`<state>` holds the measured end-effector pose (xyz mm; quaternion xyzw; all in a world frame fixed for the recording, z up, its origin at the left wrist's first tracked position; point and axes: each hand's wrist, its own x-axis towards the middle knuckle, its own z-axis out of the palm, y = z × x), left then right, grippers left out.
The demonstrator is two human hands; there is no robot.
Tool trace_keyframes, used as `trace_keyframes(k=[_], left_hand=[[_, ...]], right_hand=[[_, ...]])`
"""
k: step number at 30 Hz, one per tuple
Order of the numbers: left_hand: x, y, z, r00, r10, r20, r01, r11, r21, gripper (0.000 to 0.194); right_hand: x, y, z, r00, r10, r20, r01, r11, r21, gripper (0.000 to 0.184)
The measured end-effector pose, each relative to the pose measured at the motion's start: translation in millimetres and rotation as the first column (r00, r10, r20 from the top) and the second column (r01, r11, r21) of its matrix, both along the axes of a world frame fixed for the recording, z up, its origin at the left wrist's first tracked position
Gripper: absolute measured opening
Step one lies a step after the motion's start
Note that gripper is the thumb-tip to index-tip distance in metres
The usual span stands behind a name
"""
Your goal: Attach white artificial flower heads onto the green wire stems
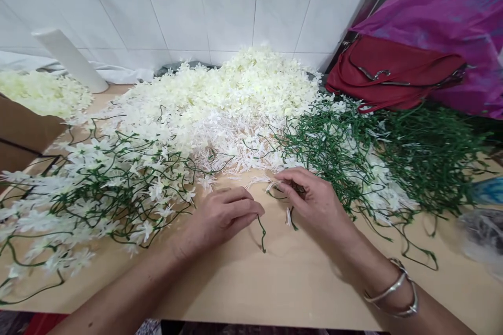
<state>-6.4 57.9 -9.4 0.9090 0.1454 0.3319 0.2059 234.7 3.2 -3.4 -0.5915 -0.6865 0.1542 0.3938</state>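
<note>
My left hand (228, 214) is closed, its fingers pinched on a thin green artificial stem (262, 233) that hangs down over the table. To its right, my right hand (310, 196) is closed with thumb and forefinger together, gripping a small white stamen bunch (272, 186). A short green piece with white threads (290, 217) shows below that hand. Left of my hands lie white artificial flowers on green stems (129, 188). Loose green stems (330, 141) are heaped to the right. Behind my hands is a big pile of cream-white flower heads (236, 84).
A wooden table (251, 288) lies under everything, against a tiled wall (228, 5). A red handbag (401, 70) and purple plastic (444, 15) stand back right. At left are a white roll (73, 60) and a brown cardboard box (27, 131). A clear plastic bag (481, 235) sits far right.
</note>
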Motion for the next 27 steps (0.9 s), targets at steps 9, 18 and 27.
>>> trace_keyframes(k=[9,18,27], left_hand=[[-0.2,-2.4,-7.8,0.998,0.057,-0.008,-0.058,0.977,-0.204,0.023],[-1.9,-7.1,16.7,0.993,0.116,-0.004,-0.11,0.931,-0.348,0.02],[2.7,1.9,-9.0,0.991,0.1,-0.089,-0.111,0.986,-0.128,0.01]], right_hand=[[-11.7,31.4,29.3,0.879,0.095,0.467,-0.041,0.991,-0.125,0.013],[-8.7,38.7,15.1,0.949,0.033,0.313,-0.006,0.996,-0.088,0.018],[6.8,41.6,11.4,0.992,-0.071,0.1,0.059,0.992,0.112,0.018]])
